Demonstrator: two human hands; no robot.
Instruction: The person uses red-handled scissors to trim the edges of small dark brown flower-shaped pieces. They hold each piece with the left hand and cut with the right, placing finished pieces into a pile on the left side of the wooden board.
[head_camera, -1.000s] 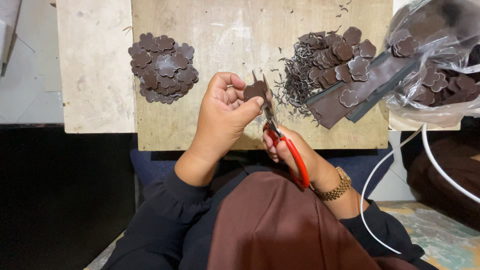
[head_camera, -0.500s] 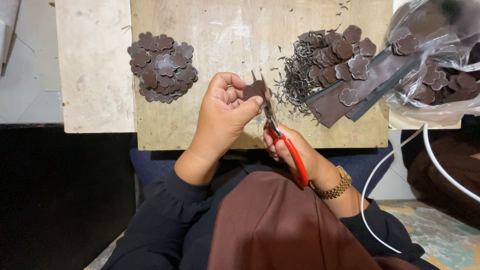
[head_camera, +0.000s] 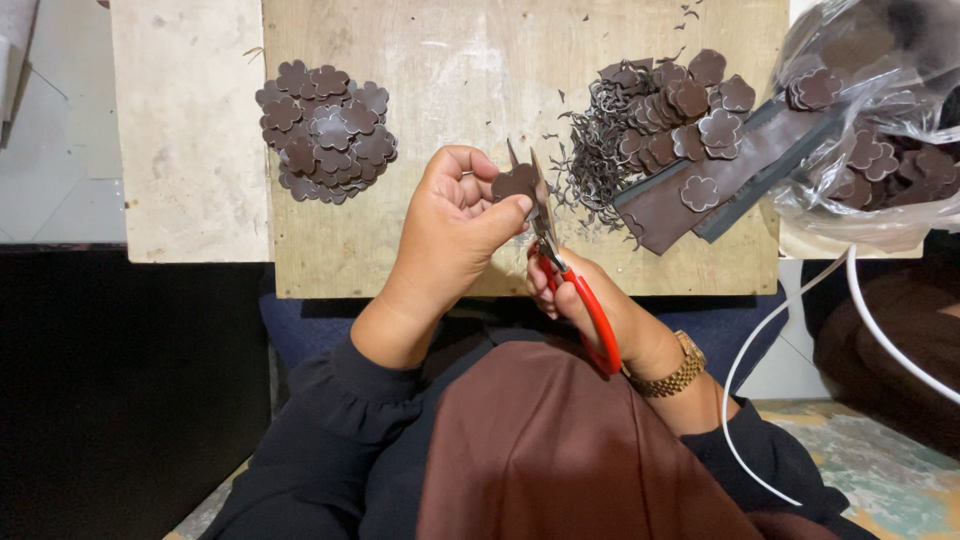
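Note:
My left hand (head_camera: 450, 225) pinches a small dark brown flower-shaped piece (head_camera: 514, 183) between thumb and fingers, over the wooden board (head_camera: 420, 60). My right hand (head_camera: 590, 305) grips red-handled scissors (head_camera: 560, 275), whose blades are parted around the right edge of that piece. Both hands hover above the board's near edge. A heap of finished brown flower pieces (head_camera: 325, 130) lies to the left of my hands.
Right of the scissors lie thin dark trimmings (head_camera: 600, 150), uncut flower shapes (head_camera: 700, 100) and brown strips (head_camera: 690, 195). A clear plastic bag (head_camera: 870, 130) of more pieces sits at the right edge. A white cable (head_camera: 790, 320) curves down on the right. A pale slab (head_camera: 185, 130) adjoins the board.
The scissors and the held piece have shifted only slightly; the hands stay in the same place over the board's near edge.

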